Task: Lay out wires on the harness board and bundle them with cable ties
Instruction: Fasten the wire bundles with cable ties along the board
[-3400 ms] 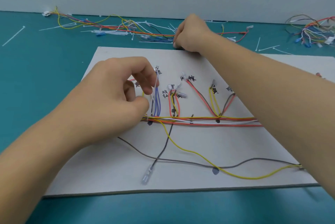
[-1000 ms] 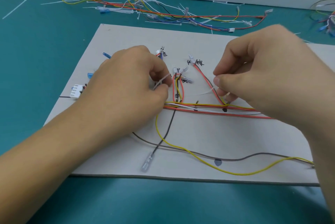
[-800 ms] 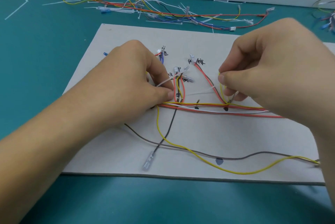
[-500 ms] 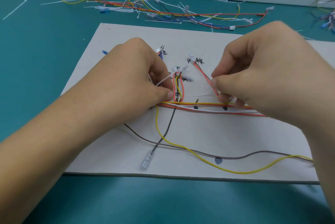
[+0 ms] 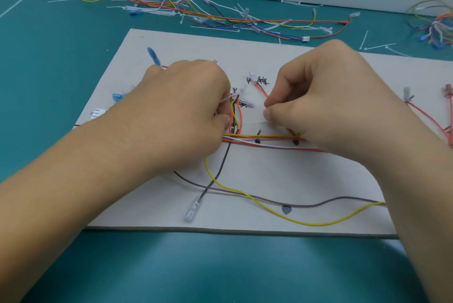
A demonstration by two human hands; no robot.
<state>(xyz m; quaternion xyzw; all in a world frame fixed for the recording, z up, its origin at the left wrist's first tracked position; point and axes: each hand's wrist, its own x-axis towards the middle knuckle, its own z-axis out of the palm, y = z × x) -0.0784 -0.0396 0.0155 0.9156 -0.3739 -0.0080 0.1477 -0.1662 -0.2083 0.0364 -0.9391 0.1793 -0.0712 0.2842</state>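
Left hand (image 5: 186, 109): fingers curled tight, thumb and forefinger pinched on a pale strip that slants up to the right; it is judged to be one end of the cable tie.
Right hand (image 5: 328, 101): fingers curled, thumb pressed to forefinger; the other end of the tie is pinched there.
Cable tie (image 5: 252, 122): seen only as a faint thin line stretched between the two pinches. Whether it is already looped cannot be told.
Long axis: left to right, roughly parallel to the trunk and across the upright branch.
Branch wires (image 5: 239, 116): red, yellow and dark, standing upright just beside the left thumb and crossed by the tie.
Trunk (image 5: 264, 141): yellow, white and red wires laid side by side, just below both pinches.
Nearer hand: the left is touching the branch; the right is held a little apart from it.
Coming move: a pull along the tie's own line, away from the left hand, is judged to be called for.
Harness board (image 5: 282, 175): both hands are over its middle.
Table (image 5: 61, 57): loose wires (image 5: 220, 18) and spare ties (image 5: 378, 46) lie beyond the board.
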